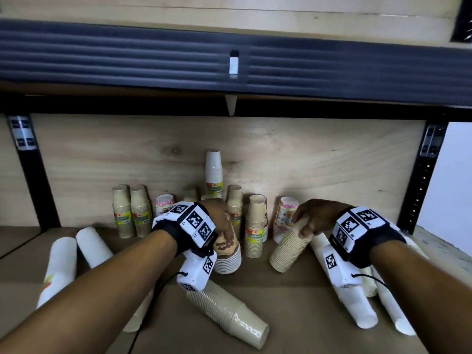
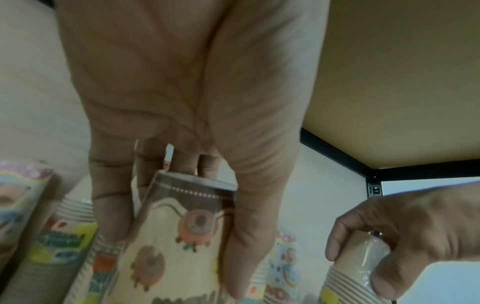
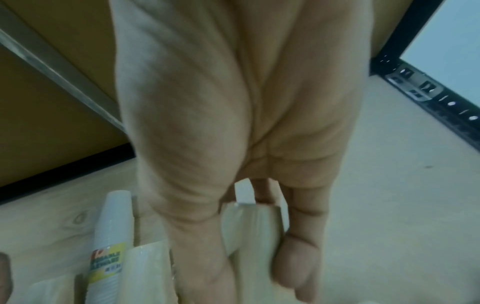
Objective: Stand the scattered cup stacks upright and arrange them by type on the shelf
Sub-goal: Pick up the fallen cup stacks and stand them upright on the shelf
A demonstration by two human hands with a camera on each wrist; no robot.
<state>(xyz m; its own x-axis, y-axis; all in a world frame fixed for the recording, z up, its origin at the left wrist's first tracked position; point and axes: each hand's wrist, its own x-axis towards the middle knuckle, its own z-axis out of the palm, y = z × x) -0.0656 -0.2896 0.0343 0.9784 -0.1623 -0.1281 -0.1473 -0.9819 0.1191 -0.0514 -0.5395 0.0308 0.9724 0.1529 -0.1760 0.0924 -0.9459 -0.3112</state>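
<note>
Hands (image 1: pixel 263 223) grip cup stacks (image 1: pixel 290 249) on, seemingly, a cardboard-lined shelf (image 1: pixel 306 302).

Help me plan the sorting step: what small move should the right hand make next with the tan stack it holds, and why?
Probably tip it upright. The right hand grips the narrow end of a plain tan paper cup stack that leans with its wide end on the brown shelf board, while like tan stacks with yellow labels stand upright just to its left.
</note>
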